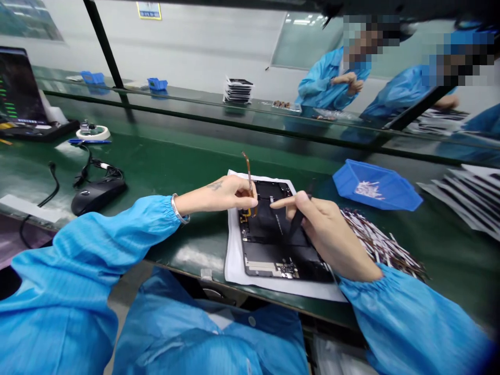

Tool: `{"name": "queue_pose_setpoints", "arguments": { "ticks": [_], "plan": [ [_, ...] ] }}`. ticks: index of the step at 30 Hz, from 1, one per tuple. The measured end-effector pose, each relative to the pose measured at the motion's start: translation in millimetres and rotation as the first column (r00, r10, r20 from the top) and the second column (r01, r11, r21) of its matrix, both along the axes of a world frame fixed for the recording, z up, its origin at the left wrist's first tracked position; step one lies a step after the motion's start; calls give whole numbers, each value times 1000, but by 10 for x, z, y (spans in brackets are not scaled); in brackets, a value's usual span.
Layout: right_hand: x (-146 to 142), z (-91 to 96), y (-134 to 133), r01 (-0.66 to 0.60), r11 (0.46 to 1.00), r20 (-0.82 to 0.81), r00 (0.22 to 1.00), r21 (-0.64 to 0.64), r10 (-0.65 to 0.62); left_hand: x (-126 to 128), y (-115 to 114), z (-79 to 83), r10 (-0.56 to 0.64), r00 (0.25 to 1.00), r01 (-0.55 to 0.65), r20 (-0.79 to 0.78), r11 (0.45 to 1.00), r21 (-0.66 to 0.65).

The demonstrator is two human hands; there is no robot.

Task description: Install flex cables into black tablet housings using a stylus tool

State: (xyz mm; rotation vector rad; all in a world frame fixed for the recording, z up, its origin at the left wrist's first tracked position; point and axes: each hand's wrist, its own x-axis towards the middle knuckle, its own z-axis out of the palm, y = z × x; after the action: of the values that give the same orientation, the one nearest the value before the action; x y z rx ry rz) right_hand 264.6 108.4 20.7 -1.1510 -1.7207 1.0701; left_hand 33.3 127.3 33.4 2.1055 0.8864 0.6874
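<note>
An opened black tablet body (273, 245) lies on a white sheet (234, 260) at the near edge of the green bench. My left hand (222, 194) pinches a thin orange flex cable (249, 177) that stands up from the tablet's left side. My right hand (328, 232) is closed round a dark pointed tool (297, 221), its tip resting on the tablet's inside, with the forefinger stretched out toward the cable.
A pile of small cable strips (380, 245) lies right of the tablet, with a blue tray (375, 185) behind it. A black mouse (97, 194), a tape roll (92, 132) and a laptop (23, 99) sit at left. Two people in blue coats work across the bench.
</note>
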Motion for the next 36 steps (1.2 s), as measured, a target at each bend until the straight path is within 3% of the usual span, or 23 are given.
{"name": "queue_pose_setpoints", "arguments": {
  "ticks": [3, 6, 9, 11, 14, 17, 36],
  "plan": [
    [27, 5, -13, -47, 989, -88, 996, -144, 34, -14, -18, -56, -68, 993, 60, -96, 994, -90],
    [43, -19, -1, -162, 928, -184, 977, -335, 104, -5, -63, -54, -98, 979, 77, -179, 990, -122],
    [57, -35, 0, -232, 878, -186, 968, -419, 167, -1, -96, -24, -108, 968, 79, -226, 988, -134],
    [57, -29, -15, -229, 891, -139, 972, -393, 189, -2, -103, -14, -112, 962, 80, -247, 987, -136],
    [31, -11, -51, -178, 951, -40, 984, -252, 173, -1, -102, -16, -121, 958, 92, -261, 988, -122],
    [-12, -11, -77, -142, 977, 12, 989, -158, 146, 8, -104, -14, -138, 957, 115, -254, 988, -103],
    [-31, -40, -80, -211, 958, 22, 975, -193, 219, 64, -194, 63, -154, 940, 128, -304, 986, -104]
  ]
}}
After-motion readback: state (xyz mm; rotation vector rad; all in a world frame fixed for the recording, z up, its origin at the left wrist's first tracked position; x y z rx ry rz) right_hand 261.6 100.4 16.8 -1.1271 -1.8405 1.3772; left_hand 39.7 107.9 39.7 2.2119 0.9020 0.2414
